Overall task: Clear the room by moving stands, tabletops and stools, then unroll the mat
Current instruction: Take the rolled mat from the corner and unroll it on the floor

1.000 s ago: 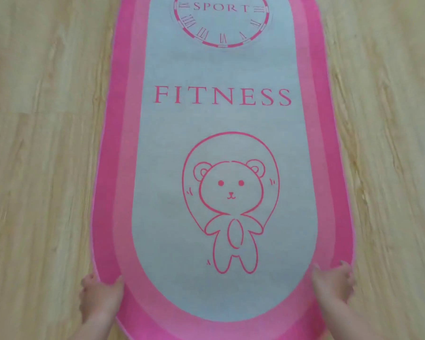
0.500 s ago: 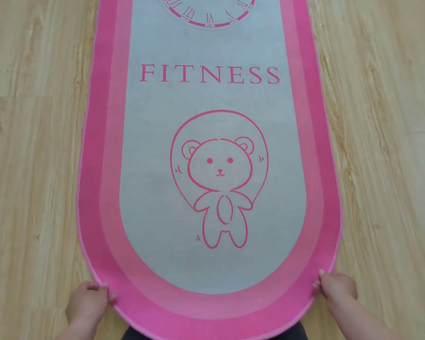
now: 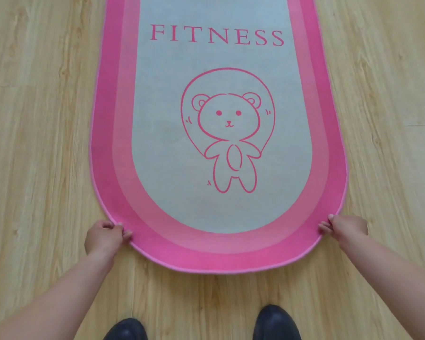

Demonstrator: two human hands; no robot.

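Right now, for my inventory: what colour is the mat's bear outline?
The bear outline is pink; head view.

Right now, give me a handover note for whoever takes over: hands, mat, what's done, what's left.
Left hand: pinches the near curved edge of the mat, left side.
Right hand: pinches the same edge, right side.
Mat: unrolled flat on the wood floor, near end just ahead of the shoes; far end out of view.
Done: unrolling, as far as visible; no stands, tabletops or stools in view.
Left: probably straighten, then let go.
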